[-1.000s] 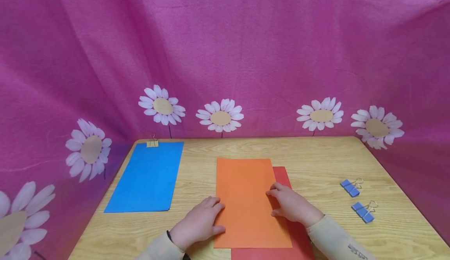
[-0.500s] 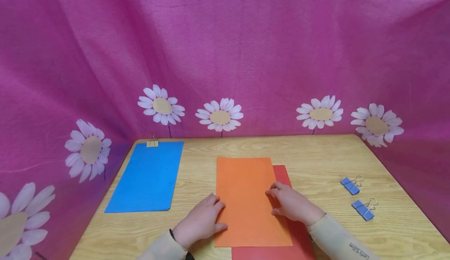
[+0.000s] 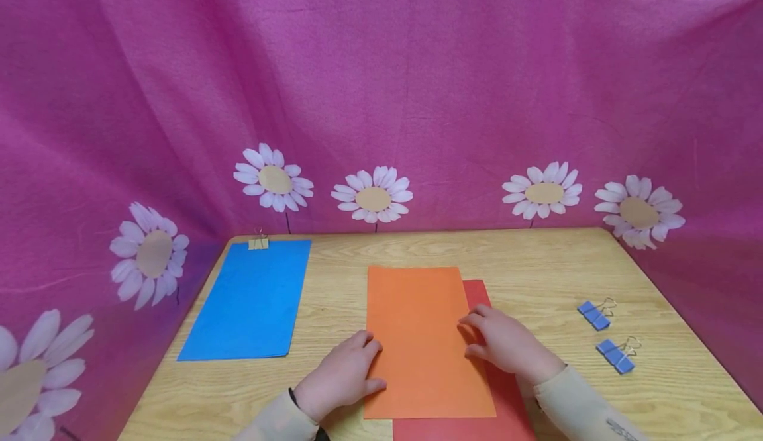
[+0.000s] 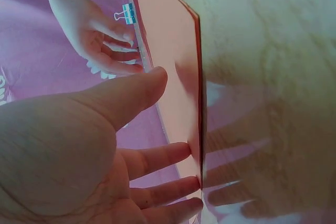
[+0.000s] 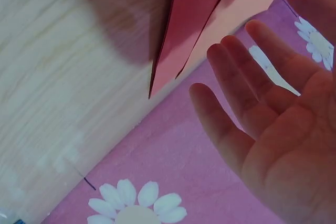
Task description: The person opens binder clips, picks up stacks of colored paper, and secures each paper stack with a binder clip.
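A stack of orange paper (image 3: pixel 423 335) lies on red paper (image 3: pixel 507 401), which sticks out at its right and front sides. My left hand (image 3: pixel 341 373) touches the stack's left edge; in the left wrist view its extended fingers (image 4: pixel 163 161) meet the edge and the thumb lies over the sheet. My right hand (image 3: pixel 514 343) hovers by the right edge, over the red strip. In the right wrist view that hand (image 5: pixel 283 124) has loosely spread fingers, apart from the orange and red papers (image 5: pixel 191 24), and grips nothing.
Blue paper (image 3: pixel 247 302) with a gold binder clip (image 3: pixel 258 244) at its top lies on the wooden table (image 3: pixel 334 295), at left. Two blue binder clips (image 3: pixel 594 315) lie at right. A magenta daisy-print cloth (image 3: pixel 453 97) surrounds the table's back and sides.
My right hand has shifted slightly right, off the orange paper's surface toward its right edge. The left hand has barely moved, and the papers look the same.
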Demonstrator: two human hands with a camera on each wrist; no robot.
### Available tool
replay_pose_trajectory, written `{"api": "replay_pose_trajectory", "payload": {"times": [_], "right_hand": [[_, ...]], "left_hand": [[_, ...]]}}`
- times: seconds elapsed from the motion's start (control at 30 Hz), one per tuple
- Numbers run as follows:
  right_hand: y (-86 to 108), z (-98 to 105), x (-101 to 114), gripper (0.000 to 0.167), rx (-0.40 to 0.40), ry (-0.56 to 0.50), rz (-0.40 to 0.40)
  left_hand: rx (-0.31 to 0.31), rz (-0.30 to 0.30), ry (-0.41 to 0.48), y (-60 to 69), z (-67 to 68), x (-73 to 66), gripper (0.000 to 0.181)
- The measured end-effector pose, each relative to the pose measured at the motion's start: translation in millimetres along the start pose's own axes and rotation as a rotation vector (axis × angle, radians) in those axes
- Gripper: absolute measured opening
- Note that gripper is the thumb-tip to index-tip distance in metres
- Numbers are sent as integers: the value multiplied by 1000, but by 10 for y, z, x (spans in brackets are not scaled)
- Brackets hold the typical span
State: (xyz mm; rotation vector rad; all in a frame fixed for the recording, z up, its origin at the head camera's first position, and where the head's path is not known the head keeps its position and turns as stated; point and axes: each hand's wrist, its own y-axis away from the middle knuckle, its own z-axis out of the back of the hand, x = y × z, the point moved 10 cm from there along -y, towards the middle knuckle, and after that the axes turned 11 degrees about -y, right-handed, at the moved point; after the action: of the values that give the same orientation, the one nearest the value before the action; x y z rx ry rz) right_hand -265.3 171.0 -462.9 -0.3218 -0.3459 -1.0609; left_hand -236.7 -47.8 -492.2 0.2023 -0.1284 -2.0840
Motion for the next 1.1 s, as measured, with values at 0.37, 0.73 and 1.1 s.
{"api": "replay_pose_trajectory", "payload": {"times": [0.37,0.73,1.1], "right_hand": [[92,397,-227,29,-142,-65,-71],[339,904,-751,27,-300,-88,-231],[705,1302,-1415,35,-323,-66,-386]], "left_hand": [[6,23,21,-11,-20,10,63],[-5,7,-10,-8,-7,-15,63],[-30,-9,-29,-8,21,-31,62]]}}
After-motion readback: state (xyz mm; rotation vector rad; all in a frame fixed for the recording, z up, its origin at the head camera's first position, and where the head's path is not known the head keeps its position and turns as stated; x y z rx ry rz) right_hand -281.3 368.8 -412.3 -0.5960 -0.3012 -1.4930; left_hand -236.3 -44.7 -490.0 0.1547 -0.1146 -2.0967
